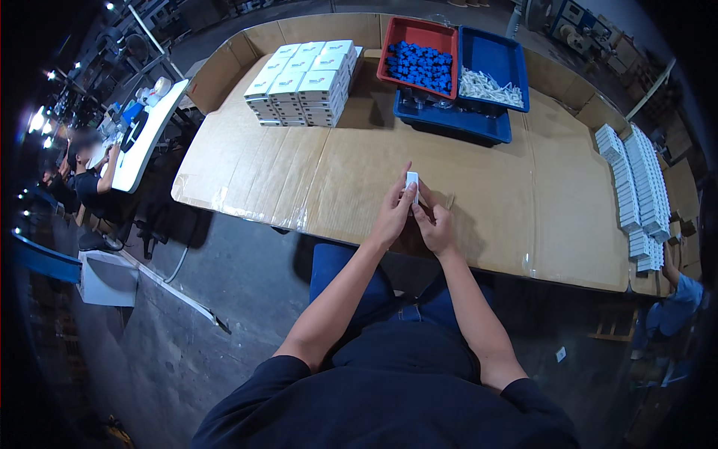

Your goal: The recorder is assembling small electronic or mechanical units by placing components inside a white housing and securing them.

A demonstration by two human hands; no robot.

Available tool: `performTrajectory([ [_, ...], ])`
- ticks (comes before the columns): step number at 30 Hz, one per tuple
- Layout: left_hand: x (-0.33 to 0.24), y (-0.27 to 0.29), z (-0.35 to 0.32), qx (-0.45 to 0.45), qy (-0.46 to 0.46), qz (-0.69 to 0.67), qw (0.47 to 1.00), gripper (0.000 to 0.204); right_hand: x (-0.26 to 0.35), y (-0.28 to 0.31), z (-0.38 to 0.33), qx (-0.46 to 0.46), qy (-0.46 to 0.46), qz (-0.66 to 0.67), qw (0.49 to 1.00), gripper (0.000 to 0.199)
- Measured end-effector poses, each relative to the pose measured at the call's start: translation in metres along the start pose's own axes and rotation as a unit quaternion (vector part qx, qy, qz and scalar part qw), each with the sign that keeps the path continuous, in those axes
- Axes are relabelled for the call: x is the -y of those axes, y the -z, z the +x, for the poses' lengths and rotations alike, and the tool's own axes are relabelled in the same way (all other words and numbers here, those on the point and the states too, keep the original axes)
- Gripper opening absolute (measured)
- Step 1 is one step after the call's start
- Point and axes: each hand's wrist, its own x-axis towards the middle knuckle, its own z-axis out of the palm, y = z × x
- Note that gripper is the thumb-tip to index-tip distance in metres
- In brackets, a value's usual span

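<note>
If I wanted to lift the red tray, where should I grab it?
Probably hold the red tray by its rim, from the near and left sides: those look free, while the blue tray of white pieces crowds its right.

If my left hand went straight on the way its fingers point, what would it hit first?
Your left hand would probably meet the lower blue tray, beneath the red tray, though the hand's height above the cardboard is hard to judge.

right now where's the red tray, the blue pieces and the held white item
Red tray (422, 32), head view, back inner wall.
Blue pieces (419, 67), head view, middle of heap.
Held white item (412, 178), head view, upper end.
</note>
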Motion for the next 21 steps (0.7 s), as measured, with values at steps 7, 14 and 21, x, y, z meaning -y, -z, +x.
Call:
performTrajectory([
  [7,0.004,0.009,0.023,0.008,-0.047,0.086,0.995,0.059,-0.001,-0.004,0.017,-0.019,0.07,-0.125,0.99,0.053],
  [14,0.02,0.019,0.026,0.008,-0.061,0.105,0.993,0.056,-0.003,-0.008,0.02,0.002,0.068,-0.162,0.984,0.055],
  [21,0.021,0.021,0.029,-0.002,-0.083,0.115,0.99,0.06,-0.007,-0.006,0.02,0.003,0.084,-0.187,0.979,0.054],
])
